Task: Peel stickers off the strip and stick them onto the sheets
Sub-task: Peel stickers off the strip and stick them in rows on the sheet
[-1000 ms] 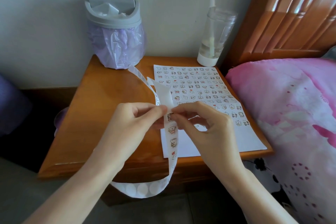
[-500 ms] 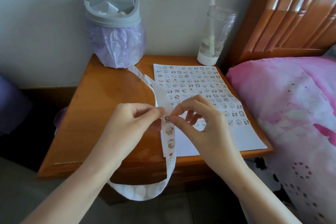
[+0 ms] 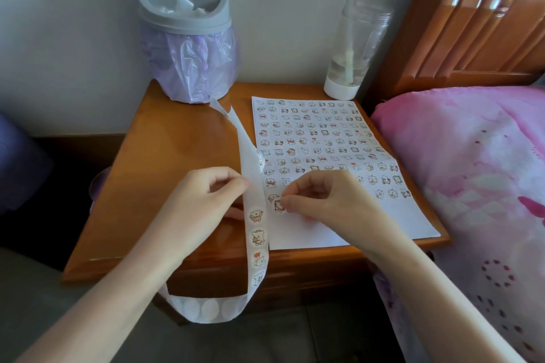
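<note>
A long white sticker strip [image 3: 257,233] with round cartoon stickers runs from the nightstand top down over its front edge and loops back up. My left hand [image 3: 203,200] pinches the strip between thumb and fingers. My right hand [image 3: 327,200] pinches one small round sticker [image 3: 278,206] at its fingertips, just right of the strip and low over the white sheet [image 3: 318,150]. The sheet lies flat on the wooden nightstand [image 3: 177,162] and carries many rows of small cartoon stickers; its near part is blank.
A grey bin with a purple bag [image 3: 188,38] stands at the back left of the nightstand. A clear bottle with a straw [image 3: 352,47] stands at the back right. A pink bedcover [image 3: 472,186] and wooden headboard [image 3: 472,18] lie to the right.
My right hand has drawn one sticker off the strip and moved it right and down toward the sheet. My left hand still holds the strip, which has shifted slightly left.
</note>
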{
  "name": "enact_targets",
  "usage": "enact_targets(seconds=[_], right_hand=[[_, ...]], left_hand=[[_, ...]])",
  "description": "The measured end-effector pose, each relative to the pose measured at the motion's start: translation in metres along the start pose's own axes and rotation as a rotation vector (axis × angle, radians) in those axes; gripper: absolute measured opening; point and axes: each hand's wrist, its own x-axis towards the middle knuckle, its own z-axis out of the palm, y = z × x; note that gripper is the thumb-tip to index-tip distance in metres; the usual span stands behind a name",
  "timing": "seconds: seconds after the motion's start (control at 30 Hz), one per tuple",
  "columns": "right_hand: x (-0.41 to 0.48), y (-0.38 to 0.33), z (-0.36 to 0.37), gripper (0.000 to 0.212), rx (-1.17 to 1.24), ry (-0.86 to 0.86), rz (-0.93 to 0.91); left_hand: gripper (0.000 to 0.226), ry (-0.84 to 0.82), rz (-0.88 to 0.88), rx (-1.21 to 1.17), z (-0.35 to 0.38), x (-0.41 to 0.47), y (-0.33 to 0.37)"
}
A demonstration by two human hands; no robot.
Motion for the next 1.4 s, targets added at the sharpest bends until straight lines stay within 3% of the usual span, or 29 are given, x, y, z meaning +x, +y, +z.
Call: enact_targets(seconds=[0.4, 1.1, 1.27, 1.4], right_hand=[[0.003, 0.004, 0.008, 0.003, -0.060, 0.007, 0.004], [-0.001, 0.011, 0.018, 0.006, -0.193, 0.095, -0.092], [0.000, 0.012, 0.014, 0.024, -0.211, 0.108, -0.073], [0.000, 0.011, 0.020, 0.025, -0.276, 0.164, -0.084]], left_hand=[[0.022, -0.037, -0.095, -0.070, 0.000, 0.003, -0.003], [0.022, -0.051, -0.096, -0.017, 0.000, 0.003, -0.004], [0.021, -0.038, -0.079, 0.009, 0.000, 0.001, -0.003], [0.021, -0.029, -0.060, 0.043, 0.000, 0.001, -0.002]])
